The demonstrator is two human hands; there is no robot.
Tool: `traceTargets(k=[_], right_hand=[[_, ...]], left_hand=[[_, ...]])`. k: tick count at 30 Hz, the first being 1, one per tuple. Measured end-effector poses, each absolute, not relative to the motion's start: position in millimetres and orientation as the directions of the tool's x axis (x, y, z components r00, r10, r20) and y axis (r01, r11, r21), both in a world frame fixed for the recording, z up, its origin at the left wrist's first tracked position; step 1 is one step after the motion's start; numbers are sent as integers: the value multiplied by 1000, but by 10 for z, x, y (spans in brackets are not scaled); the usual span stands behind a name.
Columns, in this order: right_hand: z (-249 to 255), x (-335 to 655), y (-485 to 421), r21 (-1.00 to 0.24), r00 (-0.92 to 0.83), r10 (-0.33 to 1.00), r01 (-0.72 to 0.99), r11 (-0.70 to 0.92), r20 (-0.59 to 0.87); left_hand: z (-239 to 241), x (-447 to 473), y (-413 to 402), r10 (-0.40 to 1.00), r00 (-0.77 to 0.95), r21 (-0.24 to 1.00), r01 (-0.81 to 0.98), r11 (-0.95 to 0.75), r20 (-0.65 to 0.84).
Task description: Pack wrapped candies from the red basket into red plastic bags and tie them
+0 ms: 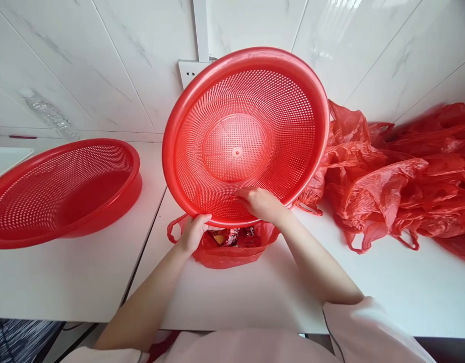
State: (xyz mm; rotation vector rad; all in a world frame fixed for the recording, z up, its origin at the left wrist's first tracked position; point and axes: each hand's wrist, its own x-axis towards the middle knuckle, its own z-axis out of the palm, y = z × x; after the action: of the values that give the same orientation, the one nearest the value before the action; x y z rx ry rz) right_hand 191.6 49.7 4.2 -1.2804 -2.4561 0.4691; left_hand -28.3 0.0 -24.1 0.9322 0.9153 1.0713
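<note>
Tilted basket: the red mesh basket [238, 128] stands tipped up above the table [232, 297], its inside facing the wearer and its lower rim over the back of the red bag [227, 259].
Left hand: this hand [192, 234] grips the lower rim, thumb on top, likely to steady the slant; whether it also pinches the bag's edge, I cannot tell.
Right hand: bent at the fingers, this hand [257, 201] reaches inside against the lower wall, perhaps bracing it; whether it holds anything is hidden.
Bag mouth: gaping beneath the rim, showing wrapped packets [232, 237]; the overhang probably helps keep basket and bag together.
Left side: a second red basket [96, 191], well apart, leaving elbow room.
Right side: heaped red bags [384, 186], seemingly placed within easy reach.
</note>
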Motion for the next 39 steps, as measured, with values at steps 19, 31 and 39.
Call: traceTargets(k=[19, 31, 39], right_hand=[[552, 2111, 279, -761, -756, 655, 428, 487, -6], [297, 1902, 283, -668, -737, 671, 463, 584, 76], [547, 2291, 280, -623, -547, 835, 634, 459, 59]], left_hand=[[85, -574, 167, 976, -75, 944, -276, 179, -207], [-40, -750, 331, 954, -64, 920, -288, 265, -295], [-104, -755, 369, 945, -86, 926, -244, 287, -316]])
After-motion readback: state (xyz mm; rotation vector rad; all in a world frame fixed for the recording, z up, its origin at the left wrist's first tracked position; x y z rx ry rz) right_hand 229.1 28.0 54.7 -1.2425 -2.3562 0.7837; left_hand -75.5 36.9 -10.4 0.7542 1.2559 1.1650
